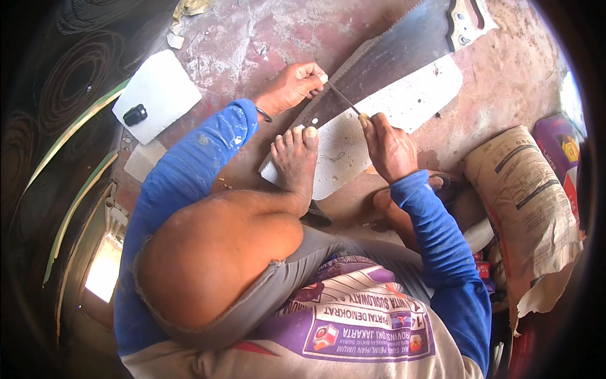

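Handsaw [391, 57], laid flat before you; long axis diagonal, handle at upper right, narrow end at lower left beside your bare foot [297, 155]; toothed edge on the far, left-hand side. Slim file [343, 96], slanting across the blade, its far end at the toothed edge. Your left hand [297, 87], nearer those teeth, pinches the far end between closed thumb and fingers; your right hand [392, 151], on the blade's near side, is curled around the yellowish handle end. White board [346, 151], beneath the saw and foot. Crumpled paper sack [524, 183], at your right.
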### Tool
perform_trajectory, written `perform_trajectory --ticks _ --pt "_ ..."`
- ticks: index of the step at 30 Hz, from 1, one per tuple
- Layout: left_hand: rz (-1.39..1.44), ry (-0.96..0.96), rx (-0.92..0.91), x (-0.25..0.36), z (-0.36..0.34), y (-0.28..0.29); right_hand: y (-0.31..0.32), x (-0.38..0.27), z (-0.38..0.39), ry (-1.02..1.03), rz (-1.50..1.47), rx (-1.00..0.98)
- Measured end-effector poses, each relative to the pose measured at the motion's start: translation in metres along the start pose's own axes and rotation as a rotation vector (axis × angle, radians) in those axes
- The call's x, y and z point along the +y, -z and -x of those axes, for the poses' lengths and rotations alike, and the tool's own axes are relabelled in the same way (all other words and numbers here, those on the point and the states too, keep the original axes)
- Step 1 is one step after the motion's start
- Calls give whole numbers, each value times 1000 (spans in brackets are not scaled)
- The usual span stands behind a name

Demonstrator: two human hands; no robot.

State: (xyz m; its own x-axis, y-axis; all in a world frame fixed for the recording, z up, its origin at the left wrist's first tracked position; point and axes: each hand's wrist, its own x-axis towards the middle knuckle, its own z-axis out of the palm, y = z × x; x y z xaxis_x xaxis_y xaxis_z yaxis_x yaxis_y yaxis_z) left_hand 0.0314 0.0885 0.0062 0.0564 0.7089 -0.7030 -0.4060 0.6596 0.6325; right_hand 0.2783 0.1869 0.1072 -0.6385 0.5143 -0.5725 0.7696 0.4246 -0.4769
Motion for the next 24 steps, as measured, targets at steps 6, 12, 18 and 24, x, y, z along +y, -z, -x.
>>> perform_trajectory --ticks 6,12,18,24 --pt "-44 55 80 4 -2 13 -2 -17 -19 13 10 -12" --pt "-77 39 104 14 3 37 -6 -27 -37 51 16 34" --pt "18 -2 9 2 5 2 -2 -8 0 -25 -2 22" --pt "-12 -3 11 -1 2 -2 -1 -7 1 -20 13 25"
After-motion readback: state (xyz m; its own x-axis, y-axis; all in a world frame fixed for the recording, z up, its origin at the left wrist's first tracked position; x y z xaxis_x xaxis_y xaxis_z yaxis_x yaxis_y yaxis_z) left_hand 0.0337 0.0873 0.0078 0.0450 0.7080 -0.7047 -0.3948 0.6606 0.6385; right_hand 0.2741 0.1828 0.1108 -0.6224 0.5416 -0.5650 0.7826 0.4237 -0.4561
